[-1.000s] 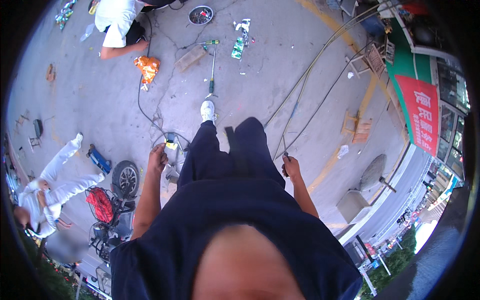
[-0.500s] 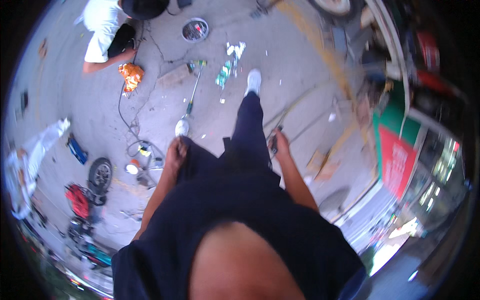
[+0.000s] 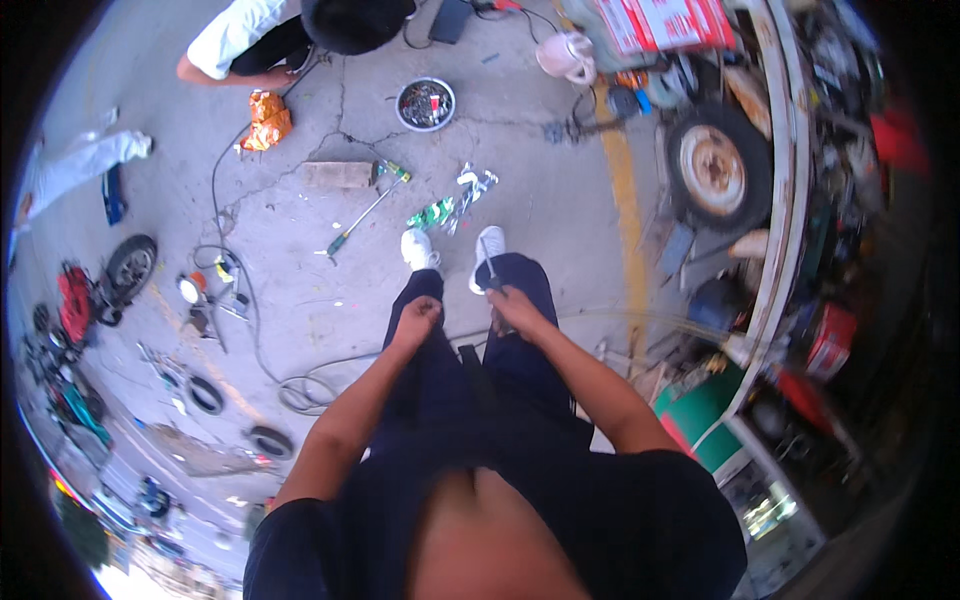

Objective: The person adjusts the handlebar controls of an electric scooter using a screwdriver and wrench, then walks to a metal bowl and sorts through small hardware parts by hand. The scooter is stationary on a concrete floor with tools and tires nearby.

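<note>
My right hand (image 3: pixel 514 312) is wrapped round a tool with a thin metal shaft (image 3: pixel 488 268) and a dark grip, held over my right thigh. The shaft points away from me; its exact kind is too blurred to name. My left hand (image 3: pixel 418 318) is held over my left thigh with its fingers curled. Whatever it may hold is hidden. Beyond my white shoes lie a crumpled green and silver wrapper (image 3: pixel 433 213), a long rod with green ends (image 3: pixel 367 216) and a rectangular block (image 3: pixel 338 175).
A metal basin (image 3: pixel 425 104) of small dark parts stands ahead, near a crouching person (image 3: pixel 235 40) and an orange bag (image 3: pixel 266 122). A rusty-rimmed wheel (image 3: pixel 712 165) and clutter line the right. A hose (image 3: pixel 300 393) crosses the floor; a motorcycle (image 3: pixel 85 300) is at left.
The view has turned and moved. My feet, apart before, are now side by side. Both hands have come closer together in front of my thighs, the right one still holding the tool.
</note>
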### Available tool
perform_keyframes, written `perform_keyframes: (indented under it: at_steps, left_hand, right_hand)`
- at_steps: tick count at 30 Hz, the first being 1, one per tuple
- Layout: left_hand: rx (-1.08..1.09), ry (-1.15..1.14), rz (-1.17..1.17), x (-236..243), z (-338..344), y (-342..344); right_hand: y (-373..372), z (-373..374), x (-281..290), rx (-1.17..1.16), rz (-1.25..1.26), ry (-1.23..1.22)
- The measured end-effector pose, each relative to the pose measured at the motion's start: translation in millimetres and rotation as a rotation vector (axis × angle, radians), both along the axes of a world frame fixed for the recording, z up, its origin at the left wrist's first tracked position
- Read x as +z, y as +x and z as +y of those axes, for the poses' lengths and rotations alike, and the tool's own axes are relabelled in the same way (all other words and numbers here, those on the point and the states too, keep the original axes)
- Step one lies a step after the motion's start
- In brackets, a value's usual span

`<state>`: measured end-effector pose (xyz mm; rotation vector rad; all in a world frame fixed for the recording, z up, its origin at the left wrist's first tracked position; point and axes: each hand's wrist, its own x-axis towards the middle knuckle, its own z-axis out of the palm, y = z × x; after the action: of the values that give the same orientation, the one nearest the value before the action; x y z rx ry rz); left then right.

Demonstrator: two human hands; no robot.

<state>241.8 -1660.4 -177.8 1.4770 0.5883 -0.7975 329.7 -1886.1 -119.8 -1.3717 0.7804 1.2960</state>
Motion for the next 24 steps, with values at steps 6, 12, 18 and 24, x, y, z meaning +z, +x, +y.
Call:
perform_keyframes:
  at_steps: [6,12,18,24]
  left_hand:
    - [-0.316,0.537,-0.228,-23,-95,8]
    - [0.452,0.361,0.001,105,-230,-2]
    - [0.979,0.005,0.309,100,-287,23]
    - [0.597,0.261,0.076,-177,-164,100]
  right_hand:
    - [33,-11,-65,0.465,-0.298,-0.179]
    - [-14,-96,-27,0.564,-0.231,-0.277]
    - [21,-152,0,0.872,-0.304,-0.143]
    - [225,-56,-208,1.385,-0.731,0.095]
